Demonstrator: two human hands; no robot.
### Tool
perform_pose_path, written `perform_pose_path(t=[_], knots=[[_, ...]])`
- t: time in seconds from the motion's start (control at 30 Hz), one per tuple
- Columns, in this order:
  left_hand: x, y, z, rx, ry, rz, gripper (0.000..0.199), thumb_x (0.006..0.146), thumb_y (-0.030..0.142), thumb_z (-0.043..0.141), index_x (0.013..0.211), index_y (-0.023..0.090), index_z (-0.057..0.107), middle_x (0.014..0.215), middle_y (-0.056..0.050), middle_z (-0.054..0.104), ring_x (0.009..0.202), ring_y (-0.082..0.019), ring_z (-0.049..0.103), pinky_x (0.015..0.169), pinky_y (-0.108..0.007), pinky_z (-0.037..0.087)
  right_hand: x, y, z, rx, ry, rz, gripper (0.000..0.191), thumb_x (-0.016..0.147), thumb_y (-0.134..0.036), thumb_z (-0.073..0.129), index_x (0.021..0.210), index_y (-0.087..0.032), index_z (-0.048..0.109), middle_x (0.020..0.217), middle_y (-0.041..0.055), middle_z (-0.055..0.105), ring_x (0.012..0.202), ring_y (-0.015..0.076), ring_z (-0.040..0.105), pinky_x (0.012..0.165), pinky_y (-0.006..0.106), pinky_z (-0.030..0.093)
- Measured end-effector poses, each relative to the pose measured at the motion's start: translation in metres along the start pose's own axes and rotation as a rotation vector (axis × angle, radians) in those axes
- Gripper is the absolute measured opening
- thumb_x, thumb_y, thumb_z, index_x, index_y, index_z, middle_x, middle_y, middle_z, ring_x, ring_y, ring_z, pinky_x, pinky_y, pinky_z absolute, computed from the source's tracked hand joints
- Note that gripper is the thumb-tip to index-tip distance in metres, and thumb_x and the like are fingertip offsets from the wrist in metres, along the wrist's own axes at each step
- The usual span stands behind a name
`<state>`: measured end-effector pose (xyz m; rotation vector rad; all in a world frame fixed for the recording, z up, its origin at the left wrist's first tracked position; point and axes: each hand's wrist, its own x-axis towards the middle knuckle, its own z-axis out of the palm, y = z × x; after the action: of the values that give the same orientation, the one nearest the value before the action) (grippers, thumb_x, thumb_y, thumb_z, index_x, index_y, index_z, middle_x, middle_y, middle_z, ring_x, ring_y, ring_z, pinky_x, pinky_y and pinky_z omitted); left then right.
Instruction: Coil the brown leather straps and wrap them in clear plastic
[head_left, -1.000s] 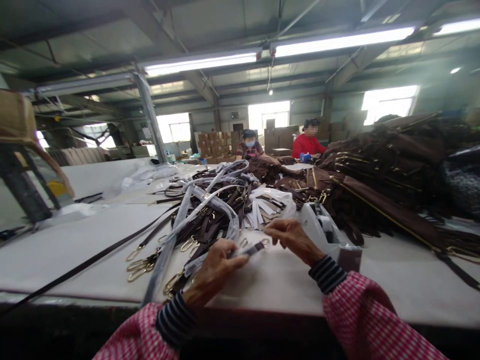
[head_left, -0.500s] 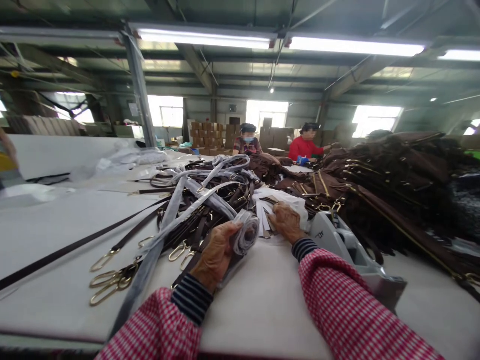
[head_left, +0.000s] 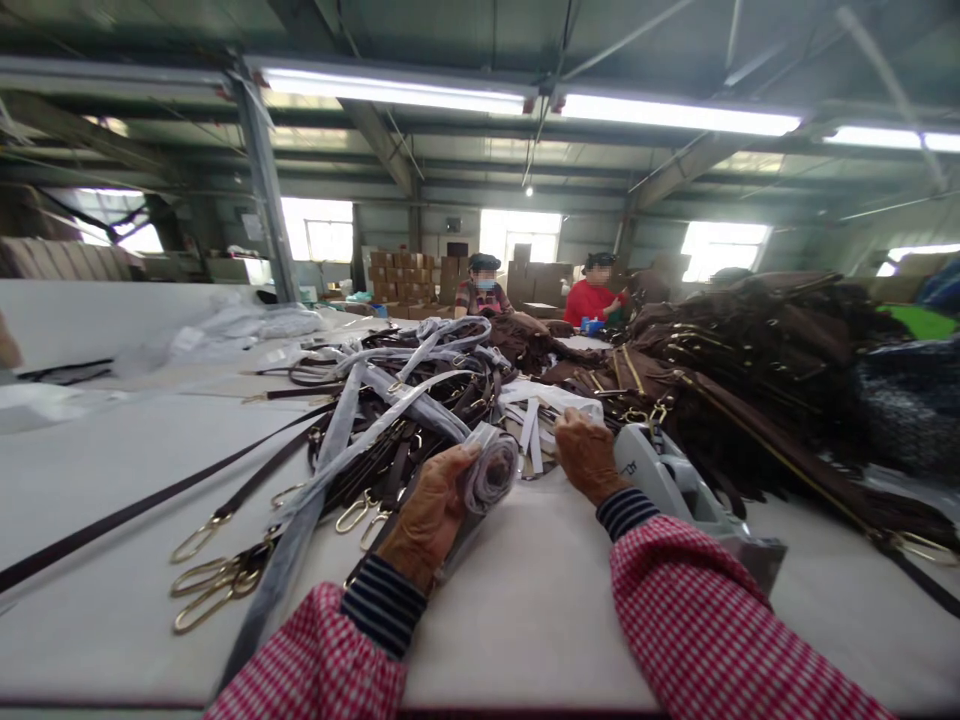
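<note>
The wearer's left hand [head_left: 427, 515] is gripping a plastic-wrapped roll [head_left: 493, 475], thumb along its upper edge, while the right hand [head_left: 586, 452], well apart from it, is curling down at the edge of some loose white strips [head_left: 532, 430]. The right fingertips are largely hidden from this angle — whether they are pinching anything, one cannot tell. The cloudy film is making the roll's contents hard to read, and its lower part is disappearing behind the left hand.

The strips are lying beyond the gap between the hands, partly covered by crumpled clear plastic [head_left: 564, 397]. Just right of the right wrist, a tape dispenser [head_left: 660, 475] is standing in the way, the right sleeve [head_left: 697, 590] cutting across its near side.

Left of the left hand, film-covered straps [head_left: 339, 425] are crossing a dark strap tangle, one running out of sight behind the left sleeve [head_left: 322, 650]; gold-coloured clasps [head_left: 212, 577] are lying on the white table [head_left: 540, 620]. Beyond the right hand, heaped brown bags [head_left: 750, 340] are blocking the view. Farther off, two co-workers — one in red [head_left: 590, 302], one in a patterned top [head_left: 478, 298] — are showing only from the chest up.
</note>
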<state>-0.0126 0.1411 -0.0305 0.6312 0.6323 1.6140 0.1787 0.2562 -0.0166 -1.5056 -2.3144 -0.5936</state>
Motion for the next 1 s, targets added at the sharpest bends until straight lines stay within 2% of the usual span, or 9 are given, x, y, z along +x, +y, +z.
perform_pose_path(t=[0.13,0.3,0.43,0.53,0.6,0.67,0.77,0.87,1.0], knots=[[-0.001,-0.002,-0.001,0.002,-0.055,-0.032,0.036,0.068,0.029,0.092,0.096,0.009,0.081,0.099,-0.009,0.082,0.083,-0.018,0.073,0.074,-0.026,0.06,-0.001,0.004,-0.017,-0.055,0.011,-0.027,0.02,0.089,-0.004,0.053,0.098,-0.008,0.07,0.108,0.0196,0.069,0.101,0.0305,0.067,0.072,0.035,0.044],[-0.006,-0.01,0.0,0.045,-0.15,-0.104,0.034,0.068,0.032,0.093,0.091,0.01,0.08,0.091,-0.008,0.081,0.076,-0.017,0.072,0.07,-0.024,0.056,-0.008,0.007,-0.031,-0.066,0.026,-0.055,0.016,0.087,-0.005,0.058,0.097,-0.009,0.07,0.105,0.0172,0.07,0.099,0.0284,0.067,0.073,0.034,0.044],[-0.006,-0.017,-0.002,0.049,-0.155,-0.131,0.032,0.071,0.03,0.091,0.092,0.009,0.08,0.092,-0.01,0.081,0.076,-0.018,0.072,0.07,-0.026,0.056,-0.031,0.017,-0.041,-0.037,0.065,-0.033,0.01,0.095,-0.016,0.06,0.096,-0.014,0.069,0.1,0.0131,0.072,0.092,0.025,0.068,0.072,0.032,0.041],[-0.003,-0.019,-0.003,0.028,-0.137,-0.126,0.033,0.073,0.031,0.09,0.096,0.008,0.08,0.094,-0.01,0.081,0.077,-0.018,0.072,0.07,-0.026,0.057,-0.056,0.025,-0.052,-0.022,0.117,0.068,0.018,0.1,-0.026,0.058,0.089,-0.016,0.067,0.089,0.0107,0.072,0.076,0.0224,0.067,0.062,0.032,0.036],[0.0,-0.019,-0.004,0.009,-0.124,-0.116,0.032,0.074,0.029,0.089,0.097,0.008,0.08,0.096,-0.01,0.081,0.08,-0.017,0.072,0.073,-0.025,0.059,-0.077,0.028,-0.06,0.129,0.142,0.142,0.028,0.101,-0.035,0.057,0.08,-0.019,0.064,0.073,0.0049,0.068,0.064,0.0193,0.061,0.058,0.031,0.034],[0.001,-0.019,-0.004,-0.005,-0.113,-0.105,0.028,0.075,0.026,0.088,0.096,0.009,0.08,0.097,-0.009,0.081,0.083,-0.017,0.073,0.077,-0.025,0.059,-0.1,0.026,-0.067,0.441,0.151,0.204,0.038,0.1,-0.046,0.057,0.071,-0.021,0.059,0.059,-0.0012,0.058,0.054,0.0162,0.053,0.055,0.029,0.034],[0.002,-0.019,-0.003,-0.005,-0.107,-0.096,0.021,0.079,0.023,0.084,0.095,0.01,0.08,0.098,-0.008,0.081,0.083,-0.016,0.072,0.076,-0.024,0.06,-0.131,0.015,-0.071,0.855,0.106,0.27,0.045,0.094,-0.057,0.058,0.066,-0.022,0.056,0.053,-0.0051,0.047,0.049,0.0134,0.043,0.052,0.027,0.033],[0.003,-0.018,-0.003,0.012,-0.109,-0.097,0.016,0.083,0.021,0.08,0.095,0.011,0.08,0.099,-0.007,0.081,0.083,-0.015,0.072,0.075,-0.023,0.06,-0.149,0.001,-0.067,0.969,0.025,0.294,0.041,0.091,-0.054,0.06,0.065,-0.022,0.055,0.054,-0.0057,0.044,0.051,0.0127,0.04,0.052,0.027,0.031],[0.003,-0.018,-0.003,0.038,-0.117,-0.1,0.017,0.085,0.02,0.078,0.1,0.012,0.08,0.104,-0.007,0.081,0.088,-0.015,0.072,0.077,-0.022,0.059,-0.152,-0.009,-0.057,0.986,0.004,0.282,0.037,0.091,-0.047,0.059,0.065,-0.021,0.053,0.058,-0.0049,0.045,0.056,0.0132,0.043,0.054,0.028,0.03]])
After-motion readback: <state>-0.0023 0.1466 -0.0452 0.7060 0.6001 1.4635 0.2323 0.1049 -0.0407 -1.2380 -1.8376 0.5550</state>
